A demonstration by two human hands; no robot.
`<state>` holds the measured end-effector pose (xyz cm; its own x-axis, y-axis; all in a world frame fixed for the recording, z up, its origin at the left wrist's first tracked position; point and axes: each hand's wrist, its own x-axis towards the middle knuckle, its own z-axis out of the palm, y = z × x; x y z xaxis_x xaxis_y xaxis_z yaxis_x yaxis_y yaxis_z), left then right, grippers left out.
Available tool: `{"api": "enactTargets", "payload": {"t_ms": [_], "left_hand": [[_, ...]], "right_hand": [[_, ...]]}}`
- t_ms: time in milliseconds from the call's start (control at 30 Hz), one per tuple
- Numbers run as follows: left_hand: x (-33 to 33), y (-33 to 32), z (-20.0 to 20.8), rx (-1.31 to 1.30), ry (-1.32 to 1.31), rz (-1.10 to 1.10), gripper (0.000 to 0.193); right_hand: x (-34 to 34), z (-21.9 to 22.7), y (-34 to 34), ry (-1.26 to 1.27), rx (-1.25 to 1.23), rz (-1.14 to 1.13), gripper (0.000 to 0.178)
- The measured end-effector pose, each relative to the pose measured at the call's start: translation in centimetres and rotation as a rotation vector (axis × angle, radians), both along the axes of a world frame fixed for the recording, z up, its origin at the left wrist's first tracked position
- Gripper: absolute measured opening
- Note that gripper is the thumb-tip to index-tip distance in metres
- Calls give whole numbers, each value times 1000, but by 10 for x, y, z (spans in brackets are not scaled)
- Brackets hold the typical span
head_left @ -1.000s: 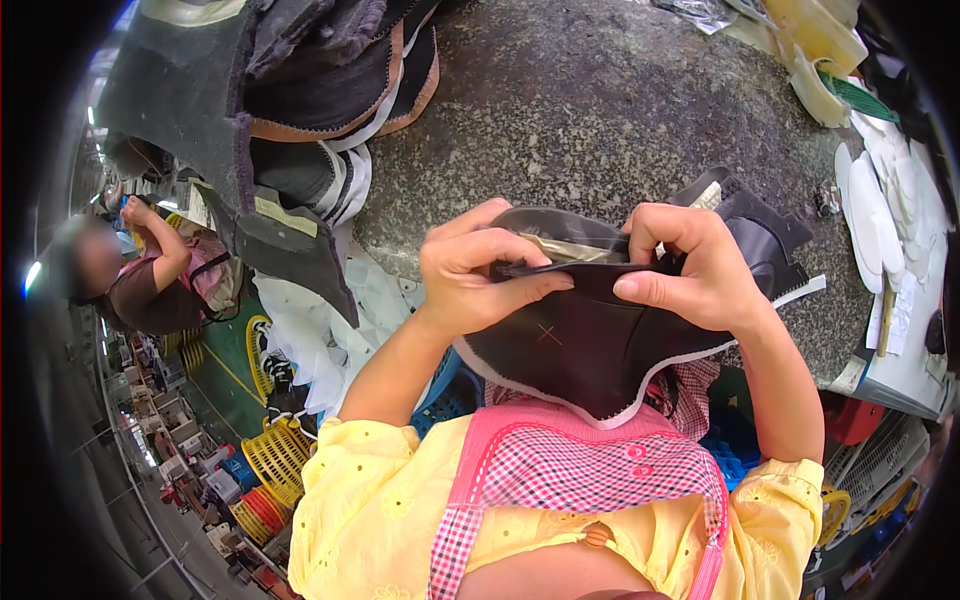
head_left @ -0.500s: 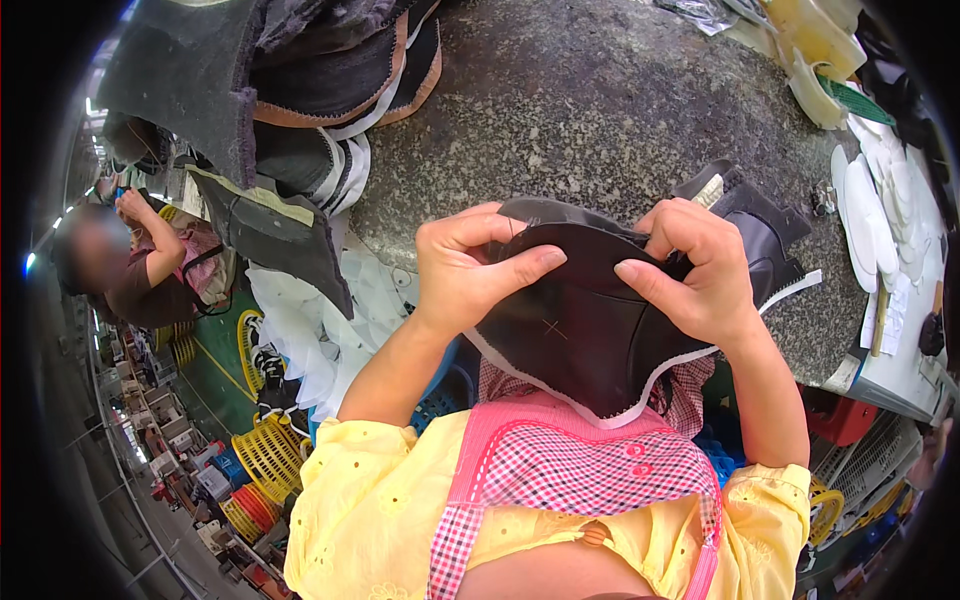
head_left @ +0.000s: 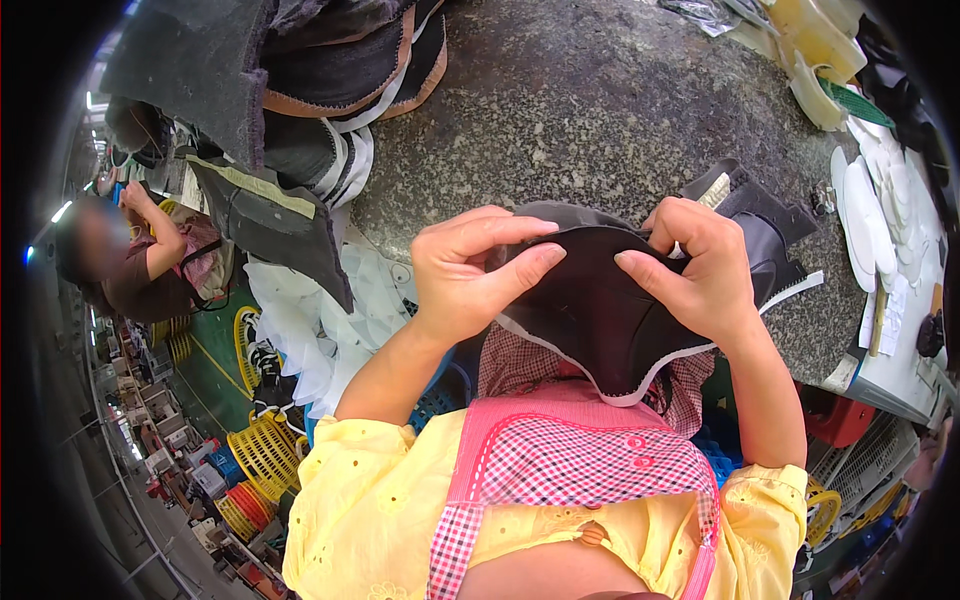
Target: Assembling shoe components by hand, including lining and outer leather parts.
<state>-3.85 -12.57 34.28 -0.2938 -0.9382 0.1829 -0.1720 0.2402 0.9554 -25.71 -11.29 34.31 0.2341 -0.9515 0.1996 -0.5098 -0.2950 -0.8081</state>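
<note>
My left grip (head_left: 462, 275) is pinched narrow, thumb against fingers, on the upper edge of a smooth black piece (head_left: 600, 300), and my right grip (head_left: 703, 265) pinches the same edge farther along, thumb on the near face and fingers curled behind. Between them the thin, flexible sheet arches at the top and narrows downward to a blunt point, bordered by a pale band (head_left: 625, 400). It hangs in front of me at the surface's near side, its tip just above my pink-bordered, checked apron (head_left: 590, 470). Just beyond my right grip lie more dark, folded pieces (head_left: 765, 225) with a flat white strip (head_left: 793, 290). The surface (head_left: 600, 110) under them is speckled grey and black, stone-like. To the left sits a heap of dark pieces (head_left: 345, 75), some fuzzy, some with brown or white zigzag borders; crumpled, translucent white sheets (head_left: 315, 310) are below it. Far right, slim white rounded shapes (head_left: 868, 225) overlap near a yellowish, see-through container (head_left: 820, 40).
</note>
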Motion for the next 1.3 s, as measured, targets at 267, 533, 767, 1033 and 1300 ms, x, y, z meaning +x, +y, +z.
{"api": "enactTargets", "payload": {"t_ms": [267,533,767,1033,1300], "left_hand": [[-3,8,2,-317,-78,132,15],[-3,4,17,-416,-313,-32,27],[1,-1,-17,-1066,-448,-7,20],[-7,-8,1,348,186,-91,14],[-12,-1,5,365,290,54,18]], "right_hand": [[9,9,8,77,-203,-25,31],[6,1,10,90,-213,-92,28],[7,-4,8,78,-179,-119,28],[7,-2,12,61,-202,-71,28],[2,-5,12,-64,-140,-35,25]]}}
